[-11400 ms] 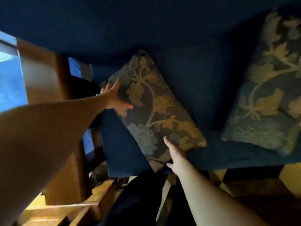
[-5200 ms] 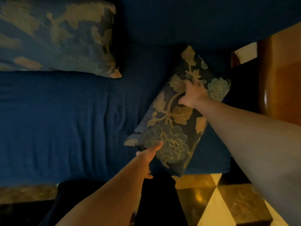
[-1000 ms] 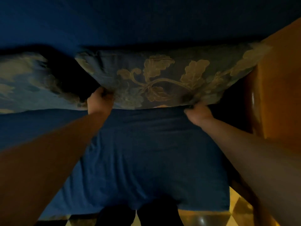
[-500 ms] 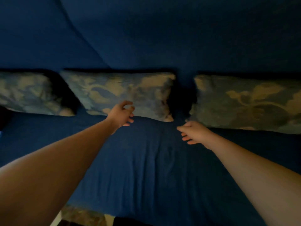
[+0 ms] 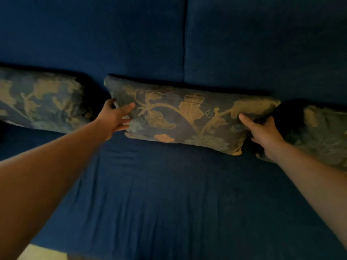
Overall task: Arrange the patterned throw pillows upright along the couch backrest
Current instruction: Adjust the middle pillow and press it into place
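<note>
Middle pillow (image 5: 189, 119): I see it standing on its long edge at the back of the couch seat (image 5: 169, 194), leaning on the backrest (image 5: 131, 34), just under the seam between the two back cushions.
Left hand (image 5: 114, 119): I have it at the pillow's left end, thumb on the front face, fingers (image 5: 129, 106) wrapped round the side edge and pinching fabric.
Right hand (image 5: 266, 132): it sits at the right end, thumb pressed into the front, the other fingers gone behind the corner, so a hold on the pillow as far as I can judge.
Handling: I expect it to be light, soft and squashy; the cover dents under both thumbs. The woven cloth looks grippy, not slick, and nothing here seems breakable.
Where to hold: I would keep both short ends, low enough to steer the base, since a one-handed grab in the middle would likely fold it.
Left pillow (image 5: 39, 102): upright against the backrest, well blurred, its left end cut off by the frame.
Right pillow (image 5: 323, 132): only part shows; my right forearm covers its lower left corner and the frame cuts the rest.
Hard to see: the light is dim, gaps between pillows are black shadow, and I cannot tell whether the pillow backs touch the backrest fully.
</note>
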